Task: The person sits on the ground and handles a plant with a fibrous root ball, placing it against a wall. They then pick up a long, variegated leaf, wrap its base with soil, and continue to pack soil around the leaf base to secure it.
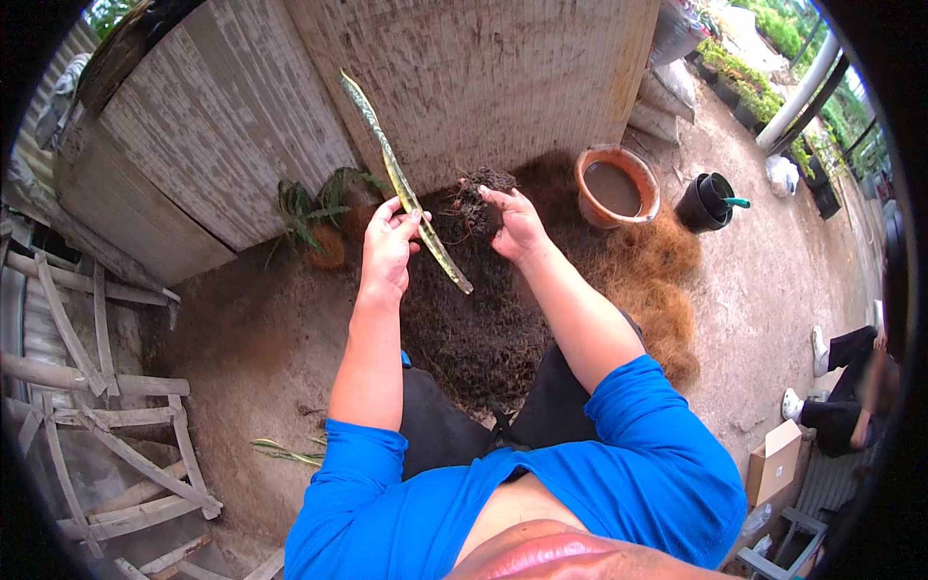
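Observation:
My left hand [390,250] is closed on a long, variegated snake plant leaf [399,177], pinched between thumb and fingers near its lower part. The leaf slants, with its tip up at the left and its cut-looking base down at the right. My right hand [516,225] holds a clump of dark, rooty growing medium [480,199] at its fingertips. Beneath both hands spreads a heap of dark soil and fibre [475,333]. To its right lies brown coconut fibre [649,275]. More variegated leaves [286,453] lie on the ground near my left elbow.
An orange-brown tub of murky water [615,187] and black plant pots [705,203] stand at the right. Green plants [312,210] sit against the panel wall [464,87]. A wooden frame [109,420] stands left. A seated person [844,391] and cardboard box [774,464] are far right.

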The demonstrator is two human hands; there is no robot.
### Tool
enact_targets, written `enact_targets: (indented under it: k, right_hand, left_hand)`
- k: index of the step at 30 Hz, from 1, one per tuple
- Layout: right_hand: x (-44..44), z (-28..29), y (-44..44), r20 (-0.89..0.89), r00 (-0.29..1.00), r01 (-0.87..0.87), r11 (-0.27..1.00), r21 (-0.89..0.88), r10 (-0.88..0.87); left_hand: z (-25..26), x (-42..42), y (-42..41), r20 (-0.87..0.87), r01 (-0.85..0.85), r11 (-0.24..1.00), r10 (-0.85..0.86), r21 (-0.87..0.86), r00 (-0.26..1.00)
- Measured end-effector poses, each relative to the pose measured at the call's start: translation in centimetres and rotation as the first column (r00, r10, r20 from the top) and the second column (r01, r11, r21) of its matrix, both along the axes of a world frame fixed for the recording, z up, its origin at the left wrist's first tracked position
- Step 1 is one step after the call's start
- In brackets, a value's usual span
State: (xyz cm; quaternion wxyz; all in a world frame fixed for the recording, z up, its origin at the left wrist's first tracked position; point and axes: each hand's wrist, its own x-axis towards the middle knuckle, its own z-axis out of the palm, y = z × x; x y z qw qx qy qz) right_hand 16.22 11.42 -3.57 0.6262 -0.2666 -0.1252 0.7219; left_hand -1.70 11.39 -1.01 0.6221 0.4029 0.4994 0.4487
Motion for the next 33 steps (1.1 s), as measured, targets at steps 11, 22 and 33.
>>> enact_targets:
  k: [11, 22, 33]
  right_hand:
    - [1.6, -4.6, 1.9, 0.145, 0.989, 0.067, 0.947, -0.314, -0.022]
    - [2.0, -4.3, 2.7, -0.133, 0.985, 0.058, 0.933, -0.355, -0.112]
    - [2.0, -4.1, 2.3, -0.227, 0.971, -0.105, 0.985, -0.139, 0.071]
  left_hand:
    - [-0.2, 0.0, 0.3, -0.011, 0.001, 1.000, -0.001, -0.010, 1.000]
    - [-0.2, 0.1, 0.4, -0.008, 0.004, 1.000, -0.004, -0.019, 1.000]
    - [-0.3, 0.0, 0.3, -0.013, 0.001, 1.000, -0.002, -0.026, 1.000]
